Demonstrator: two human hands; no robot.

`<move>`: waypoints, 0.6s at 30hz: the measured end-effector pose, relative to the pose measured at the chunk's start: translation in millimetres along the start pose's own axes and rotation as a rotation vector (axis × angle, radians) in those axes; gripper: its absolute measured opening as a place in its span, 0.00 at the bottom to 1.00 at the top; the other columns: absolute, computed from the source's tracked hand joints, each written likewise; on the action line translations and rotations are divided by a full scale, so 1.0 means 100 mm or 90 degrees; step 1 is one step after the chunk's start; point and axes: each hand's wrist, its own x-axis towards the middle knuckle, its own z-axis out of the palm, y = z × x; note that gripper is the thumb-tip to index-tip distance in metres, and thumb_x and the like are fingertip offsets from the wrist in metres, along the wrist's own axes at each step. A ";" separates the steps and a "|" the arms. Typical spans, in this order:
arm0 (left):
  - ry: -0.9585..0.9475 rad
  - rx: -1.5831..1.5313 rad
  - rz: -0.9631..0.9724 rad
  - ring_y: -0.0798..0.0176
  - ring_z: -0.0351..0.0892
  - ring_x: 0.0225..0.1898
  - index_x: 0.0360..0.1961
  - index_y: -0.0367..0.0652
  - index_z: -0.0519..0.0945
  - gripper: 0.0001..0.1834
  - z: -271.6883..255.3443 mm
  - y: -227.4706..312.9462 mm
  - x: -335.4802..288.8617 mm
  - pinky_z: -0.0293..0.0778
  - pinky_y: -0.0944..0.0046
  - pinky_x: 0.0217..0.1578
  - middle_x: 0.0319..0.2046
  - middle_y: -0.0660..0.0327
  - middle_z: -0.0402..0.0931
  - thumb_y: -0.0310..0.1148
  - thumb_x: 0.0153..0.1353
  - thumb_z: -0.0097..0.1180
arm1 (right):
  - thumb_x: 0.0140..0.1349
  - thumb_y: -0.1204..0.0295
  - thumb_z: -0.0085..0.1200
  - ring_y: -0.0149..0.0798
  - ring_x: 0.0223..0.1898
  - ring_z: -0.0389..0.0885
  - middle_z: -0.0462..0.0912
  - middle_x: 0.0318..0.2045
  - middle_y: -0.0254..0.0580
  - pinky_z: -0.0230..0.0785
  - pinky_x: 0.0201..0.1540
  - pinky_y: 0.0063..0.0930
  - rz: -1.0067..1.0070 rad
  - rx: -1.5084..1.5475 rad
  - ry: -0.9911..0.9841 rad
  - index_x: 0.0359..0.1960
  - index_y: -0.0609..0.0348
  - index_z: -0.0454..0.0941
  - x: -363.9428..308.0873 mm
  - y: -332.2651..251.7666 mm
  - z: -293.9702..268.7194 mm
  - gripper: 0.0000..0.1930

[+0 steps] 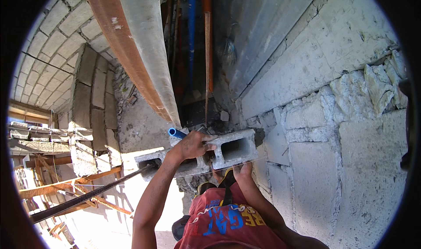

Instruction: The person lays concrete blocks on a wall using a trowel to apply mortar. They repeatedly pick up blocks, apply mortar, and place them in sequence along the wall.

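A grey hollow concrete block (239, 148), its openings facing up, lies in front of me over a row of blockwork. My left hand (193, 145) reaches across the top and is closed on it, with fingers bent over the wall between two hollows. Against the near face, toward the right end, rests my right hand (242, 171); its fingers curl under the block and are partly hidden. Left of my hand, a dark steel bar (87, 198) runs into another hollow (148, 164). A thin string stretches along the near side.
A blue pipe end (176, 133) stands just beyond my left hand. Rusty metal beam (131, 51) rises at far left, metal sheeting (267, 25) at far right. A rough block wall (313, 170) lines the right side. Wooden boards (74, 187) lie lower left.
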 end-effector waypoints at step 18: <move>-0.011 -0.028 0.079 0.55 0.85 0.39 0.49 0.36 0.82 0.22 -0.02 -0.05 0.10 0.77 0.59 0.40 0.39 0.47 0.84 0.34 0.55 0.68 | 0.68 0.63 0.43 0.48 0.58 0.73 0.76 0.56 0.45 0.70 0.58 0.48 0.046 0.017 0.083 0.55 0.55 0.74 -0.01 -0.11 0.15 0.18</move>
